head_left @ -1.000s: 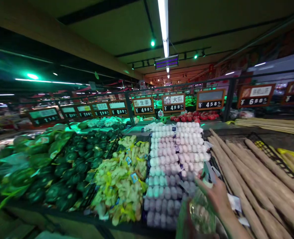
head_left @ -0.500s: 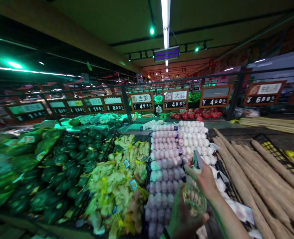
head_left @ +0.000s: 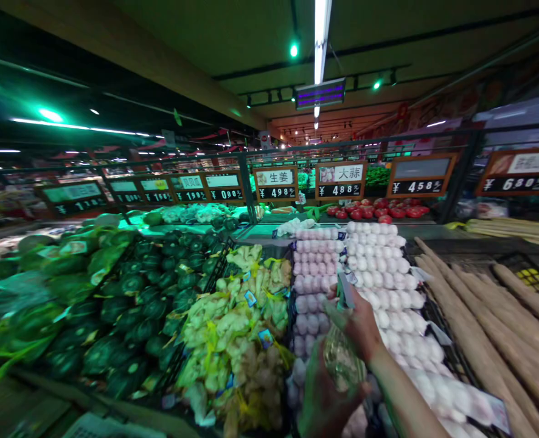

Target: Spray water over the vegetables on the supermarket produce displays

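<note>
I saw both hands closed on a crinkly net bag (head_left: 340, 359), right hand (head_left: 363, 325) gripping its top, left hand (head_left: 326, 398) cupping underneath, above round pale garlic bulbs (head_left: 379, 274)

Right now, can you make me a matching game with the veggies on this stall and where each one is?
Things:
1. dark green squashes
2. ginger pile
3. long brown roots
4. tomatoes

Places:
A. far right of the stall
B. at the back, under the price signs
C. left side, beside the ginger
D. middle, just left of the netted garlic

Pairs: 1-C, 2-D, 3-A, 4-B
</note>
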Action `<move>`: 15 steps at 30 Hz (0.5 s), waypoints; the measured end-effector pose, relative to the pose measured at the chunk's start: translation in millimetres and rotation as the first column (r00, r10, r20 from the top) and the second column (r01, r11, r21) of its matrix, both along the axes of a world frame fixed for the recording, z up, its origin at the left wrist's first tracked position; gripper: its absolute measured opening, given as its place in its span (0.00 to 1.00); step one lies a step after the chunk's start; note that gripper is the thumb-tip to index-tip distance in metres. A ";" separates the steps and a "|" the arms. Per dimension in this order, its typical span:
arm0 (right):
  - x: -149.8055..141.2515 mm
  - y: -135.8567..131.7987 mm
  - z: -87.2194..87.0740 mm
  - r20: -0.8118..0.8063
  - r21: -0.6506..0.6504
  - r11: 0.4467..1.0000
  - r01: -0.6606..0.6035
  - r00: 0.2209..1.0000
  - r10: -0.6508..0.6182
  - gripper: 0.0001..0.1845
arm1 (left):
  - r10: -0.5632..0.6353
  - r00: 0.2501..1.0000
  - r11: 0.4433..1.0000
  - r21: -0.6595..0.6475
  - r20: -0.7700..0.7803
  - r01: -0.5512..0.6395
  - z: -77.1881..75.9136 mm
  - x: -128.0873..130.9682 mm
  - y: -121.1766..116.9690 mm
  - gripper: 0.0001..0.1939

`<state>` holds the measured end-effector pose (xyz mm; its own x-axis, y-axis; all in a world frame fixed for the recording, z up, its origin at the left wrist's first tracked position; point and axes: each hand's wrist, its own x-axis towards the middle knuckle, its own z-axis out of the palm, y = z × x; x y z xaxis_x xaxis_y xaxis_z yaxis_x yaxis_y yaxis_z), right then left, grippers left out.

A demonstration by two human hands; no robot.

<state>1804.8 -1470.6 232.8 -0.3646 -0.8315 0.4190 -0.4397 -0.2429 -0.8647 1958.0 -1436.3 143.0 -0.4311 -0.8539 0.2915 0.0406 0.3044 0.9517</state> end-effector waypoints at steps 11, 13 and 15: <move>59.2 -1.0 -28.0 0.073 -0.010 0.996 -0.086 0.994 0.087 0.13 | 0.027 0.994 0.988 0.148 0.106 -0.042 -22.9 53.7 -2.0 0.51; 67.2 4.9 -33.5 0.081 0.006 0.996 -0.088 0.993 0.088 0.17 | -0.025 0.992 0.976 0.217 0.127 -0.003 -13.0 66.7 1.9 0.41; 73.1 10.8 -40.4 0.097 0.022 0.995 -0.094 0.991 0.092 0.27 | -0.058 0.990 0.963 0.270 0.130 0.021 -4.6 78.2 8.1 0.30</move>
